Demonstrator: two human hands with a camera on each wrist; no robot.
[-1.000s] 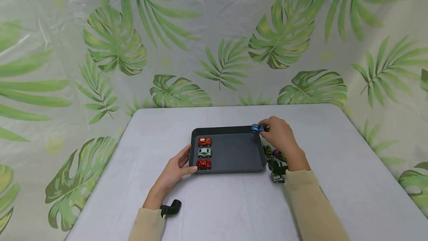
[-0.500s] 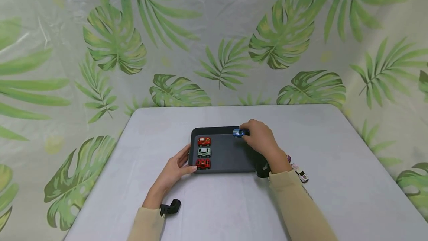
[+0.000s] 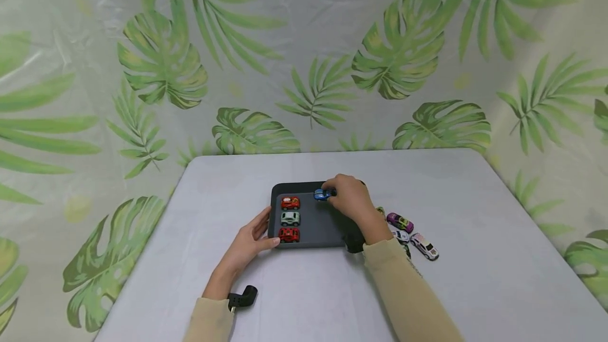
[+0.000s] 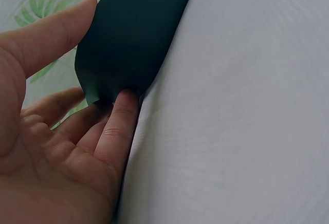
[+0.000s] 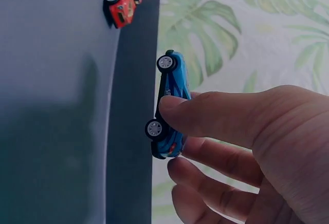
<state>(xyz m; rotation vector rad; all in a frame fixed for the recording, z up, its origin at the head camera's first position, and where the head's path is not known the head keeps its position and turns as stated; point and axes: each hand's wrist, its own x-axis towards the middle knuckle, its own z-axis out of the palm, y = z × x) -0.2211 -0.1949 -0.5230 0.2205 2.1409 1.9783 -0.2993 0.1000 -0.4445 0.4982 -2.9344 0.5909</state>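
In the head view, the dark grey tray [image 3: 315,228] lies on the table with a column of toy cars along its left side: a red one [image 3: 290,203] at the back, a pale green one [image 3: 290,218] in the middle and another red one [image 3: 288,235] in front. My left hand [image 3: 246,244] grips the tray's front left corner, thumb and fingers against its wall [image 4: 128,34]. Above the back part of the tray, my right hand [image 3: 351,198] pinches a blue toy car [image 3: 321,195] between thumb and fingers; the right wrist view shows its wheels and side [image 5: 177,88].
Right of the tray lie several more toy cars, among them a purple one [image 3: 400,222] and a white one [image 3: 424,246]. The right forearm partly hides this group. A white cloth [image 3: 304,300] covers the table, and a leaf-patterned sheet [image 3: 313,57] hangs behind it.
The right hand has carried the blue toy car leftward from the tray's back right corner to over its middle. More cars at the right have come into sight. My left hand stays put.
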